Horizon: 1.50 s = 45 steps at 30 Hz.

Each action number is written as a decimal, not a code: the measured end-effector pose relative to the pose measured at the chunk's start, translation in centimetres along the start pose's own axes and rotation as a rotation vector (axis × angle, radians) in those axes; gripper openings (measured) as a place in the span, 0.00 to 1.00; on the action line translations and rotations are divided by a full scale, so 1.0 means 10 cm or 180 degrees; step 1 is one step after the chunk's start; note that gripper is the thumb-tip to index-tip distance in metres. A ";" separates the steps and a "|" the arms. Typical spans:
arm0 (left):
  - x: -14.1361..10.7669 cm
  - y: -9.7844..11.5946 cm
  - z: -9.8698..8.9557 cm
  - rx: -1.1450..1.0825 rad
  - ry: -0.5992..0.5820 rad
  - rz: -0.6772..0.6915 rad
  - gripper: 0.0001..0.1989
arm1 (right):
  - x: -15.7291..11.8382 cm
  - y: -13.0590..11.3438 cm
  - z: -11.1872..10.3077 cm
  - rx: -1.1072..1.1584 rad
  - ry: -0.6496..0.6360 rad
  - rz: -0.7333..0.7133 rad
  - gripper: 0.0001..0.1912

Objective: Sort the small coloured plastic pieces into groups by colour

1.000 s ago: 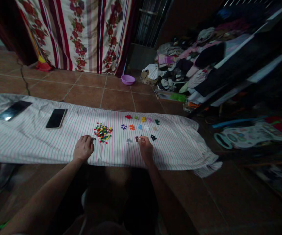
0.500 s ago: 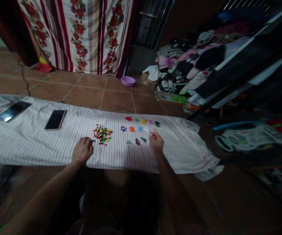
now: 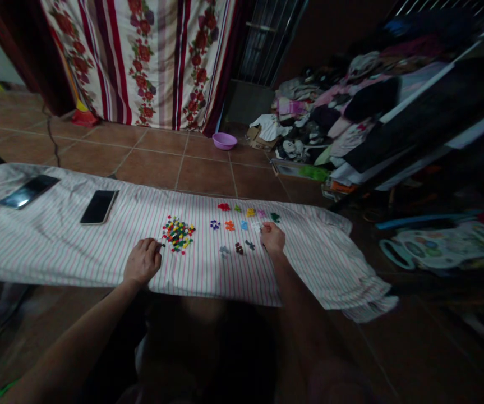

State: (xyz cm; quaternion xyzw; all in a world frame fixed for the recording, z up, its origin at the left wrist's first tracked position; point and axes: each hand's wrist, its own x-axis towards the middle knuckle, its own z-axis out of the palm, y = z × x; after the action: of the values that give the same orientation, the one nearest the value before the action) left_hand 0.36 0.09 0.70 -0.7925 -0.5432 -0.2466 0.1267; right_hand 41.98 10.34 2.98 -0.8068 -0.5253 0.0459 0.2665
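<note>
Where the dark glossy slab [image 3: 29, 192] lies: far left of the frame, a patch of light on its screen, well apart from both hands.
Black phone [image 3: 98, 207]: left of the frame, face up, between that slab and the mixed pile [image 3: 178, 234].
Coloured clusters [image 3: 229, 225]: right of centre, in loose rows, each of one colour, among them red, yellow, orange, light blue and brown.
Left hand [image 3: 143, 261]: left of centre, fingers curled close together, a small dark piece [image 3: 164, 245] at their tips; whether they pinch it, I cannot tell. The many-coloured pile sits just beyond, to the right.
Right hand [image 3: 273, 238]: right of centre, blocking the cloth behind it, thumb and fingers drawn together beside the white cluster [image 3: 255, 224]; too small to tell whether a piece is pinched.
Striped cloth [image 3: 98, 252]: across the middle, creased towards both ends.
Floral curtain [image 3: 164, 62]: upper left to centre, above brown floor tiles [image 3: 161, 171].
Purple basin [image 3: 224, 141]: upper centre, on those tiles.
Heaped clothes [image 3: 330, 106]: upper right, dim.
</note>
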 end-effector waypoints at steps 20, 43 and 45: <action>0.00 0.00 0.00 -0.0177 -0.0090 -0.0182 0.10 | 0.13 0.02 0.15 -0.0196 -0.0079 -0.0236 0.18; -0.02 0.00 0.01 -0.0172 -0.0248 -0.0393 0.09 | -1.42 -1.20 0.40 0.1240 -0.0838 -0.1701 0.11; -0.02 0.00 0.00 -0.0191 -0.0253 -0.0393 0.09 | -1.59 -1.34 0.46 0.1113 -0.1053 -0.1800 0.10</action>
State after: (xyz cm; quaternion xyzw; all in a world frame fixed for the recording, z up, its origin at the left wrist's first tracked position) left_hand 0.33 -0.04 0.58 -0.7701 -0.5880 -0.2385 0.0658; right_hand 22.28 2.28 2.19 -0.5536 -0.7477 0.1894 0.3139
